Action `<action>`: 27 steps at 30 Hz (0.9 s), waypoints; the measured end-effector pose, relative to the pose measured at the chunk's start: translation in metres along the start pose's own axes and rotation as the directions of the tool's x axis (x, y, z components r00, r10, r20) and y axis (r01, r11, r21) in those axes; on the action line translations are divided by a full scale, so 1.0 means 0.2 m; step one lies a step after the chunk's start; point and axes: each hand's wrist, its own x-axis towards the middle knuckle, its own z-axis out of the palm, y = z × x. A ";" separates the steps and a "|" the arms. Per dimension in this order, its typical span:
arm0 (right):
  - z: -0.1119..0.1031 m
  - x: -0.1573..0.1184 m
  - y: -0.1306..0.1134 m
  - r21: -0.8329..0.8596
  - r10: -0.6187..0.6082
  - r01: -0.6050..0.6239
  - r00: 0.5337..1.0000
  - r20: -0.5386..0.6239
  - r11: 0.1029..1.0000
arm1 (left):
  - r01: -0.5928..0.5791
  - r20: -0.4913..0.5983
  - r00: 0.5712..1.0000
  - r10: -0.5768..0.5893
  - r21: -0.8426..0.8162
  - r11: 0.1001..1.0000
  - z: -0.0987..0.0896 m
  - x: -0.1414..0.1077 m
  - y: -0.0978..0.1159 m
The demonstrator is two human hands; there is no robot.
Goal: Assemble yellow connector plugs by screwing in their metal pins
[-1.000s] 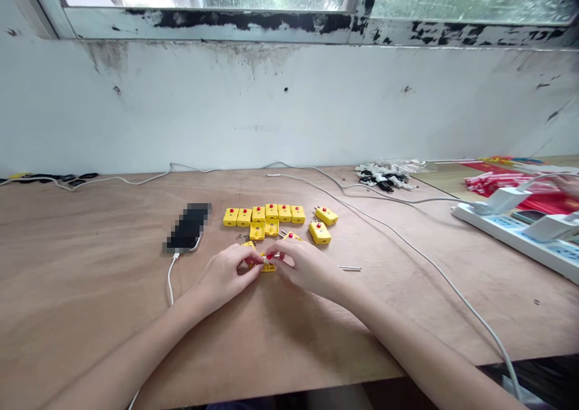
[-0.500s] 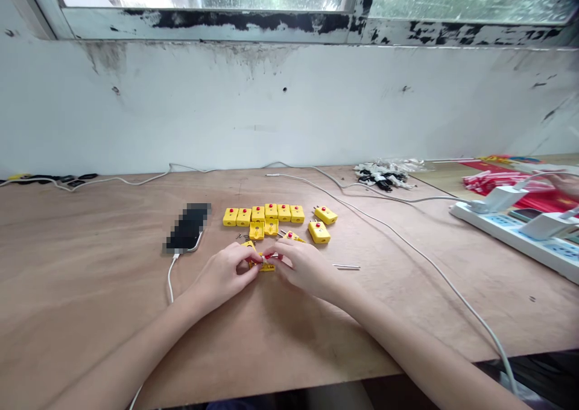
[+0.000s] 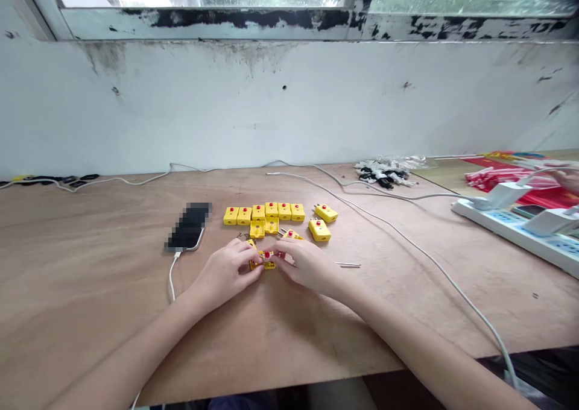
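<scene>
The connector housings (image 3: 271, 211) are smooth, slightly glossy yellow plastic, each with a small red dot, and the loose pin (image 3: 348, 264) to their right is bright bare metal. The desk (image 3: 113, 265) is matt, unvarnished plywood with a fine visible grain. The far wall (image 3: 271, 102) is matt white paint, stained and chipped, and the window frame (image 3: 226, 30) flakes black. On the right, the power strip (image 3: 506, 235) is smooth white plastic, and the cable (image 3: 429, 256) has a smooth white sheath
</scene>
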 end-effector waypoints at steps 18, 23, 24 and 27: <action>-0.03 -0.03 -0.02 -0.086 0.047 -0.039 0.994 0.094 0.995 | -0.010 -0.005 1.000 0.009 -0.181 0.983 0.02 0.04 0.00; -0.02 -0.03 -0.02 -0.077 0.027 -0.020 0.995 0.091 0.997 | 0.014 0.008 1.000 -0.013 -0.163 0.986 0.02 0.04 0.00; -0.02 -0.03 -0.02 -0.080 0.026 -0.019 0.995 0.097 0.997 | 0.017 0.008 1.000 -0.016 -0.159 0.987 0.02 0.04 0.00; -0.02 -0.03 -0.03 -0.087 0.021 -0.012 0.994 0.104 0.996 | 0.021 0.005 1.000 -0.020 -0.150 0.988 0.02 0.05 0.00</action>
